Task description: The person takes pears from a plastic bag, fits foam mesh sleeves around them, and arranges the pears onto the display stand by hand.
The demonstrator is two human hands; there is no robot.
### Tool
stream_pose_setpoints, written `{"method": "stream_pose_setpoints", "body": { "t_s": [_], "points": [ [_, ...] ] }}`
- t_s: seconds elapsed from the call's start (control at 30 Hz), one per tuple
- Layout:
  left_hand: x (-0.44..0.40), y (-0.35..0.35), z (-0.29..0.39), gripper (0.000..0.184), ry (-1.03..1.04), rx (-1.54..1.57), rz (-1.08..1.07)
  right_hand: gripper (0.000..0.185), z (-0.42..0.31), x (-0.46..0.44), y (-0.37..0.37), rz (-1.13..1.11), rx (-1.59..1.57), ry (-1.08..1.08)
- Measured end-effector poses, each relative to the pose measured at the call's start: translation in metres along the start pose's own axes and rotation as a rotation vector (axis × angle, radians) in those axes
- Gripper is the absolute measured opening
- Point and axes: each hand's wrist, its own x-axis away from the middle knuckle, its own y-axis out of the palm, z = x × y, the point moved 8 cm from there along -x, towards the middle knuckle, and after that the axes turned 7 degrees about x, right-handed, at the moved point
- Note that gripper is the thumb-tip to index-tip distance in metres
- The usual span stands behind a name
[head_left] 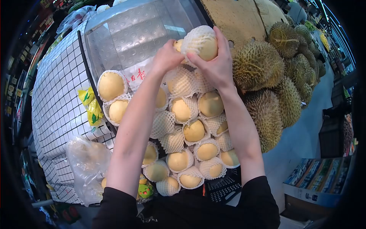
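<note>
My right hand (pixel 217 63) grips a pale yellow melon (pixel 206 46) in a white foam net, lifted over the far end of the pile. Beside it, my left hand (pixel 167 57) is closed with its fingers curled against a second yellow melon (pixel 177 45), which is mostly hidden behind the hand and the first melon. Below my forearms lie many more netted melons (pixel 193 130) in close rows. Several have their yellow tops bare, while others are turned so the net covers them.
Spiky durians (pixel 259 65) are heaped on the right beside a cardboard sheet (pixel 236 23). A clear plastic bin (pixel 133 34) stands at the back. On the left, a checked cloth (pixel 57 103) carries a plastic bag (pixel 87 160) and a yellow packet (pixel 91 105). A black basket (pixel 225 187) is near my body.
</note>
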Motion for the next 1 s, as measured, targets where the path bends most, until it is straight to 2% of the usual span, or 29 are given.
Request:
{"method": "stream_pose_setpoints", "body": {
  "t_s": [0.03, 0.07, 0.1, 0.13, 0.17, 0.2, 0.23, 0.27, 0.57, 0.7, 0.77, 0.8, 0.87, 1.0],
  "points": [
    [0.018, -0.023, 0.005, 0.081, -0.169, 0.100, 0.113, 0.095, -0.001, -0.001, 0.001, 0.002, 0.011, -0.010],
    [0.024, -0.027, 0.004, 0.081, -0.172, 0.099, 0.115, 0.094, -0.003, -0.002, 0.003, 0.003, 0.021, -0.021],
    [0.030, -0.043, -0.001, 0.086, -0.189, 0.191, 0.245, 0.094, 0.000, -0.003, 0.009, 0.002, 0.017, -0.023],
    [0.037, -0.058, -0.007, 0.090, -0.206, 0.284, 0.376, 0.092, 0.001, -0.004, 0.018, -0.005, 0.152, -0.092],
    [0.043, -0.062, -0.009, 0.090, -0.209, 0.283, 0.383, 0.091, -0.001, -0.004, 0.026, -0.013, 0.286, -0.162],
    [0.051, -0.069, -0.010, 0.090, -0.183, 0.388, 0.433, 0.091, -0.004, -0.007, 0.028, -0.015, 0.282, -0.166],
    [0.058, -0.075, -0.011, 0.090, -0.157, 0.492, 0.482, 0.089, -0.004, -0.008, 0.038, -0.110, 0.344, -0.141],
    [0.065, -0.078, -0.011, 0.090, -0.159, 0.492, 0.487, 0.088, -0.003, -0.009, 0.047, -0.205, 0.407, -0.118],
    [0.073, -0.070, -0.010, 0.094, -0.146, 0.428, 0.328, 0.078, 0.007, -0.002, 0.073, -0.355, 0.688, -0.207],
    [0.074, -0.069, -0.010, 0.095, -0.146, 0.396, 0.307, 0.078, 0.002, -0.005, 0.074, -0.427, 0.848, -0.205],
    [0.075, -0.071, -0.007, 0.094, -0.152, 0.409, 0.297, 0.085, 0.007, -0.004, 0.074, -0.511, 0.892, -0.206],
    [0.075, -0.073, -0.008, 0.094, -0.153, 0.408, 0.303, 0.085, 0.012, -0.003, 0.077, -0.511, 0.890, -0.212],
    [0.075, -0.074, -0.007, 0.090, -0.118, 0.490, 0.309, 0.089, 0.012, 0.003, 0.078, -0.329, 0.838, -0.320],
    [0.092, -0.086, 0.010, 0.084, -0.165, 0.647, 0.270, 0.091, 0.013, 0.005, 0.077, -0.328, 0.756, -0.225]
  ]
}}
